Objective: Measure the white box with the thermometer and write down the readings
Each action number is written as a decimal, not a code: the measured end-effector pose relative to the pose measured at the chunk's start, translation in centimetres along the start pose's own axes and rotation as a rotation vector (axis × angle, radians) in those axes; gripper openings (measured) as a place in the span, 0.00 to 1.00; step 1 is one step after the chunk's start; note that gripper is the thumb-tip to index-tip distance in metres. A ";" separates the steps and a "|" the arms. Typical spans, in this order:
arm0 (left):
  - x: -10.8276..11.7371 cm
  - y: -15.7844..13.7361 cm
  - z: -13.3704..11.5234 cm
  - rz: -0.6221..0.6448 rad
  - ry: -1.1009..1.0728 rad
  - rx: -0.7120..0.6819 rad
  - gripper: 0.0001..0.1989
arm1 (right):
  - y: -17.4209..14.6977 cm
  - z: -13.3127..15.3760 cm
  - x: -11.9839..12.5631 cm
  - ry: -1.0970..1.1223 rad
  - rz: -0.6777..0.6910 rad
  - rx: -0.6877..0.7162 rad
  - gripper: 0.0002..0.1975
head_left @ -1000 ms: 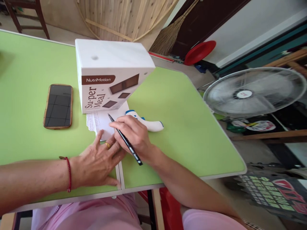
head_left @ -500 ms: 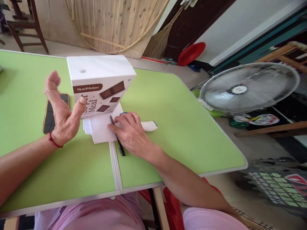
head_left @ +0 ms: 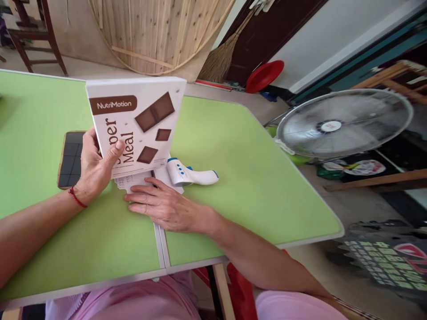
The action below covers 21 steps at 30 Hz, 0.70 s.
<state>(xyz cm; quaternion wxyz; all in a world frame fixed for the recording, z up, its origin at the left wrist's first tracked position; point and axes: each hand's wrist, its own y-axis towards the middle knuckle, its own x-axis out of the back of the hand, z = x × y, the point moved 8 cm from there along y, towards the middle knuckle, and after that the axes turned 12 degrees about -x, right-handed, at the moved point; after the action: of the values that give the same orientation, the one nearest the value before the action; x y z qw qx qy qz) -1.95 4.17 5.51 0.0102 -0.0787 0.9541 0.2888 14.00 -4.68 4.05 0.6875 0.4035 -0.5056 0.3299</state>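
My left hand grips a white NutriMotion box at its lower left, thumb on the front, the other fingers behind. The box is tilted back, its printed front with brown chocolate pictures facing me. My right hand lies with fingers stretched out over white papers below the box and holds nothing. A short dark piece of the pen shows between the box and that hand; the rest is hidden. Beside the right hand, a white infrared thermometer with blue buttons lies partly on the paper.
A dark phone lies left of the box on the green table. A metal seam runs across the tabletop. Past the right edge stands a fan; a red basin and a broom are farther back.
My left hand has closed on the box, which now tilts so its front faces up. My right hand has left the pen, moved left and flattened. The thermometer is now uncovered.
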 end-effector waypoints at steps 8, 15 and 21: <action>0.7 -0.9 1.9 -0.044 0.112 0.140 0.35 | -0.5 -1.4 3.8 0.228 -0.158 -0.048 0.15; 0.6 -1.1 2.1 -0.045 0.056 0.137 0.33 | -4.7 -10.3 7.1 -0.166 -0.087 -0.665 0.25; 0.6 -0.9 2.3 -0.065 0.029 0.120 0.34 | -5.8 -12.1 4.0 -0.212 0.382 -0.910 0.27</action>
<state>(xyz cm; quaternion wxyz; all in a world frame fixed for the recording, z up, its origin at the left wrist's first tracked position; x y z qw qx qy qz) -2.43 4.57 3.06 0.0102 -0.1130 0.9667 0.2293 25.29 3.62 4.67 0.6662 -0.0053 -0.7299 0.1531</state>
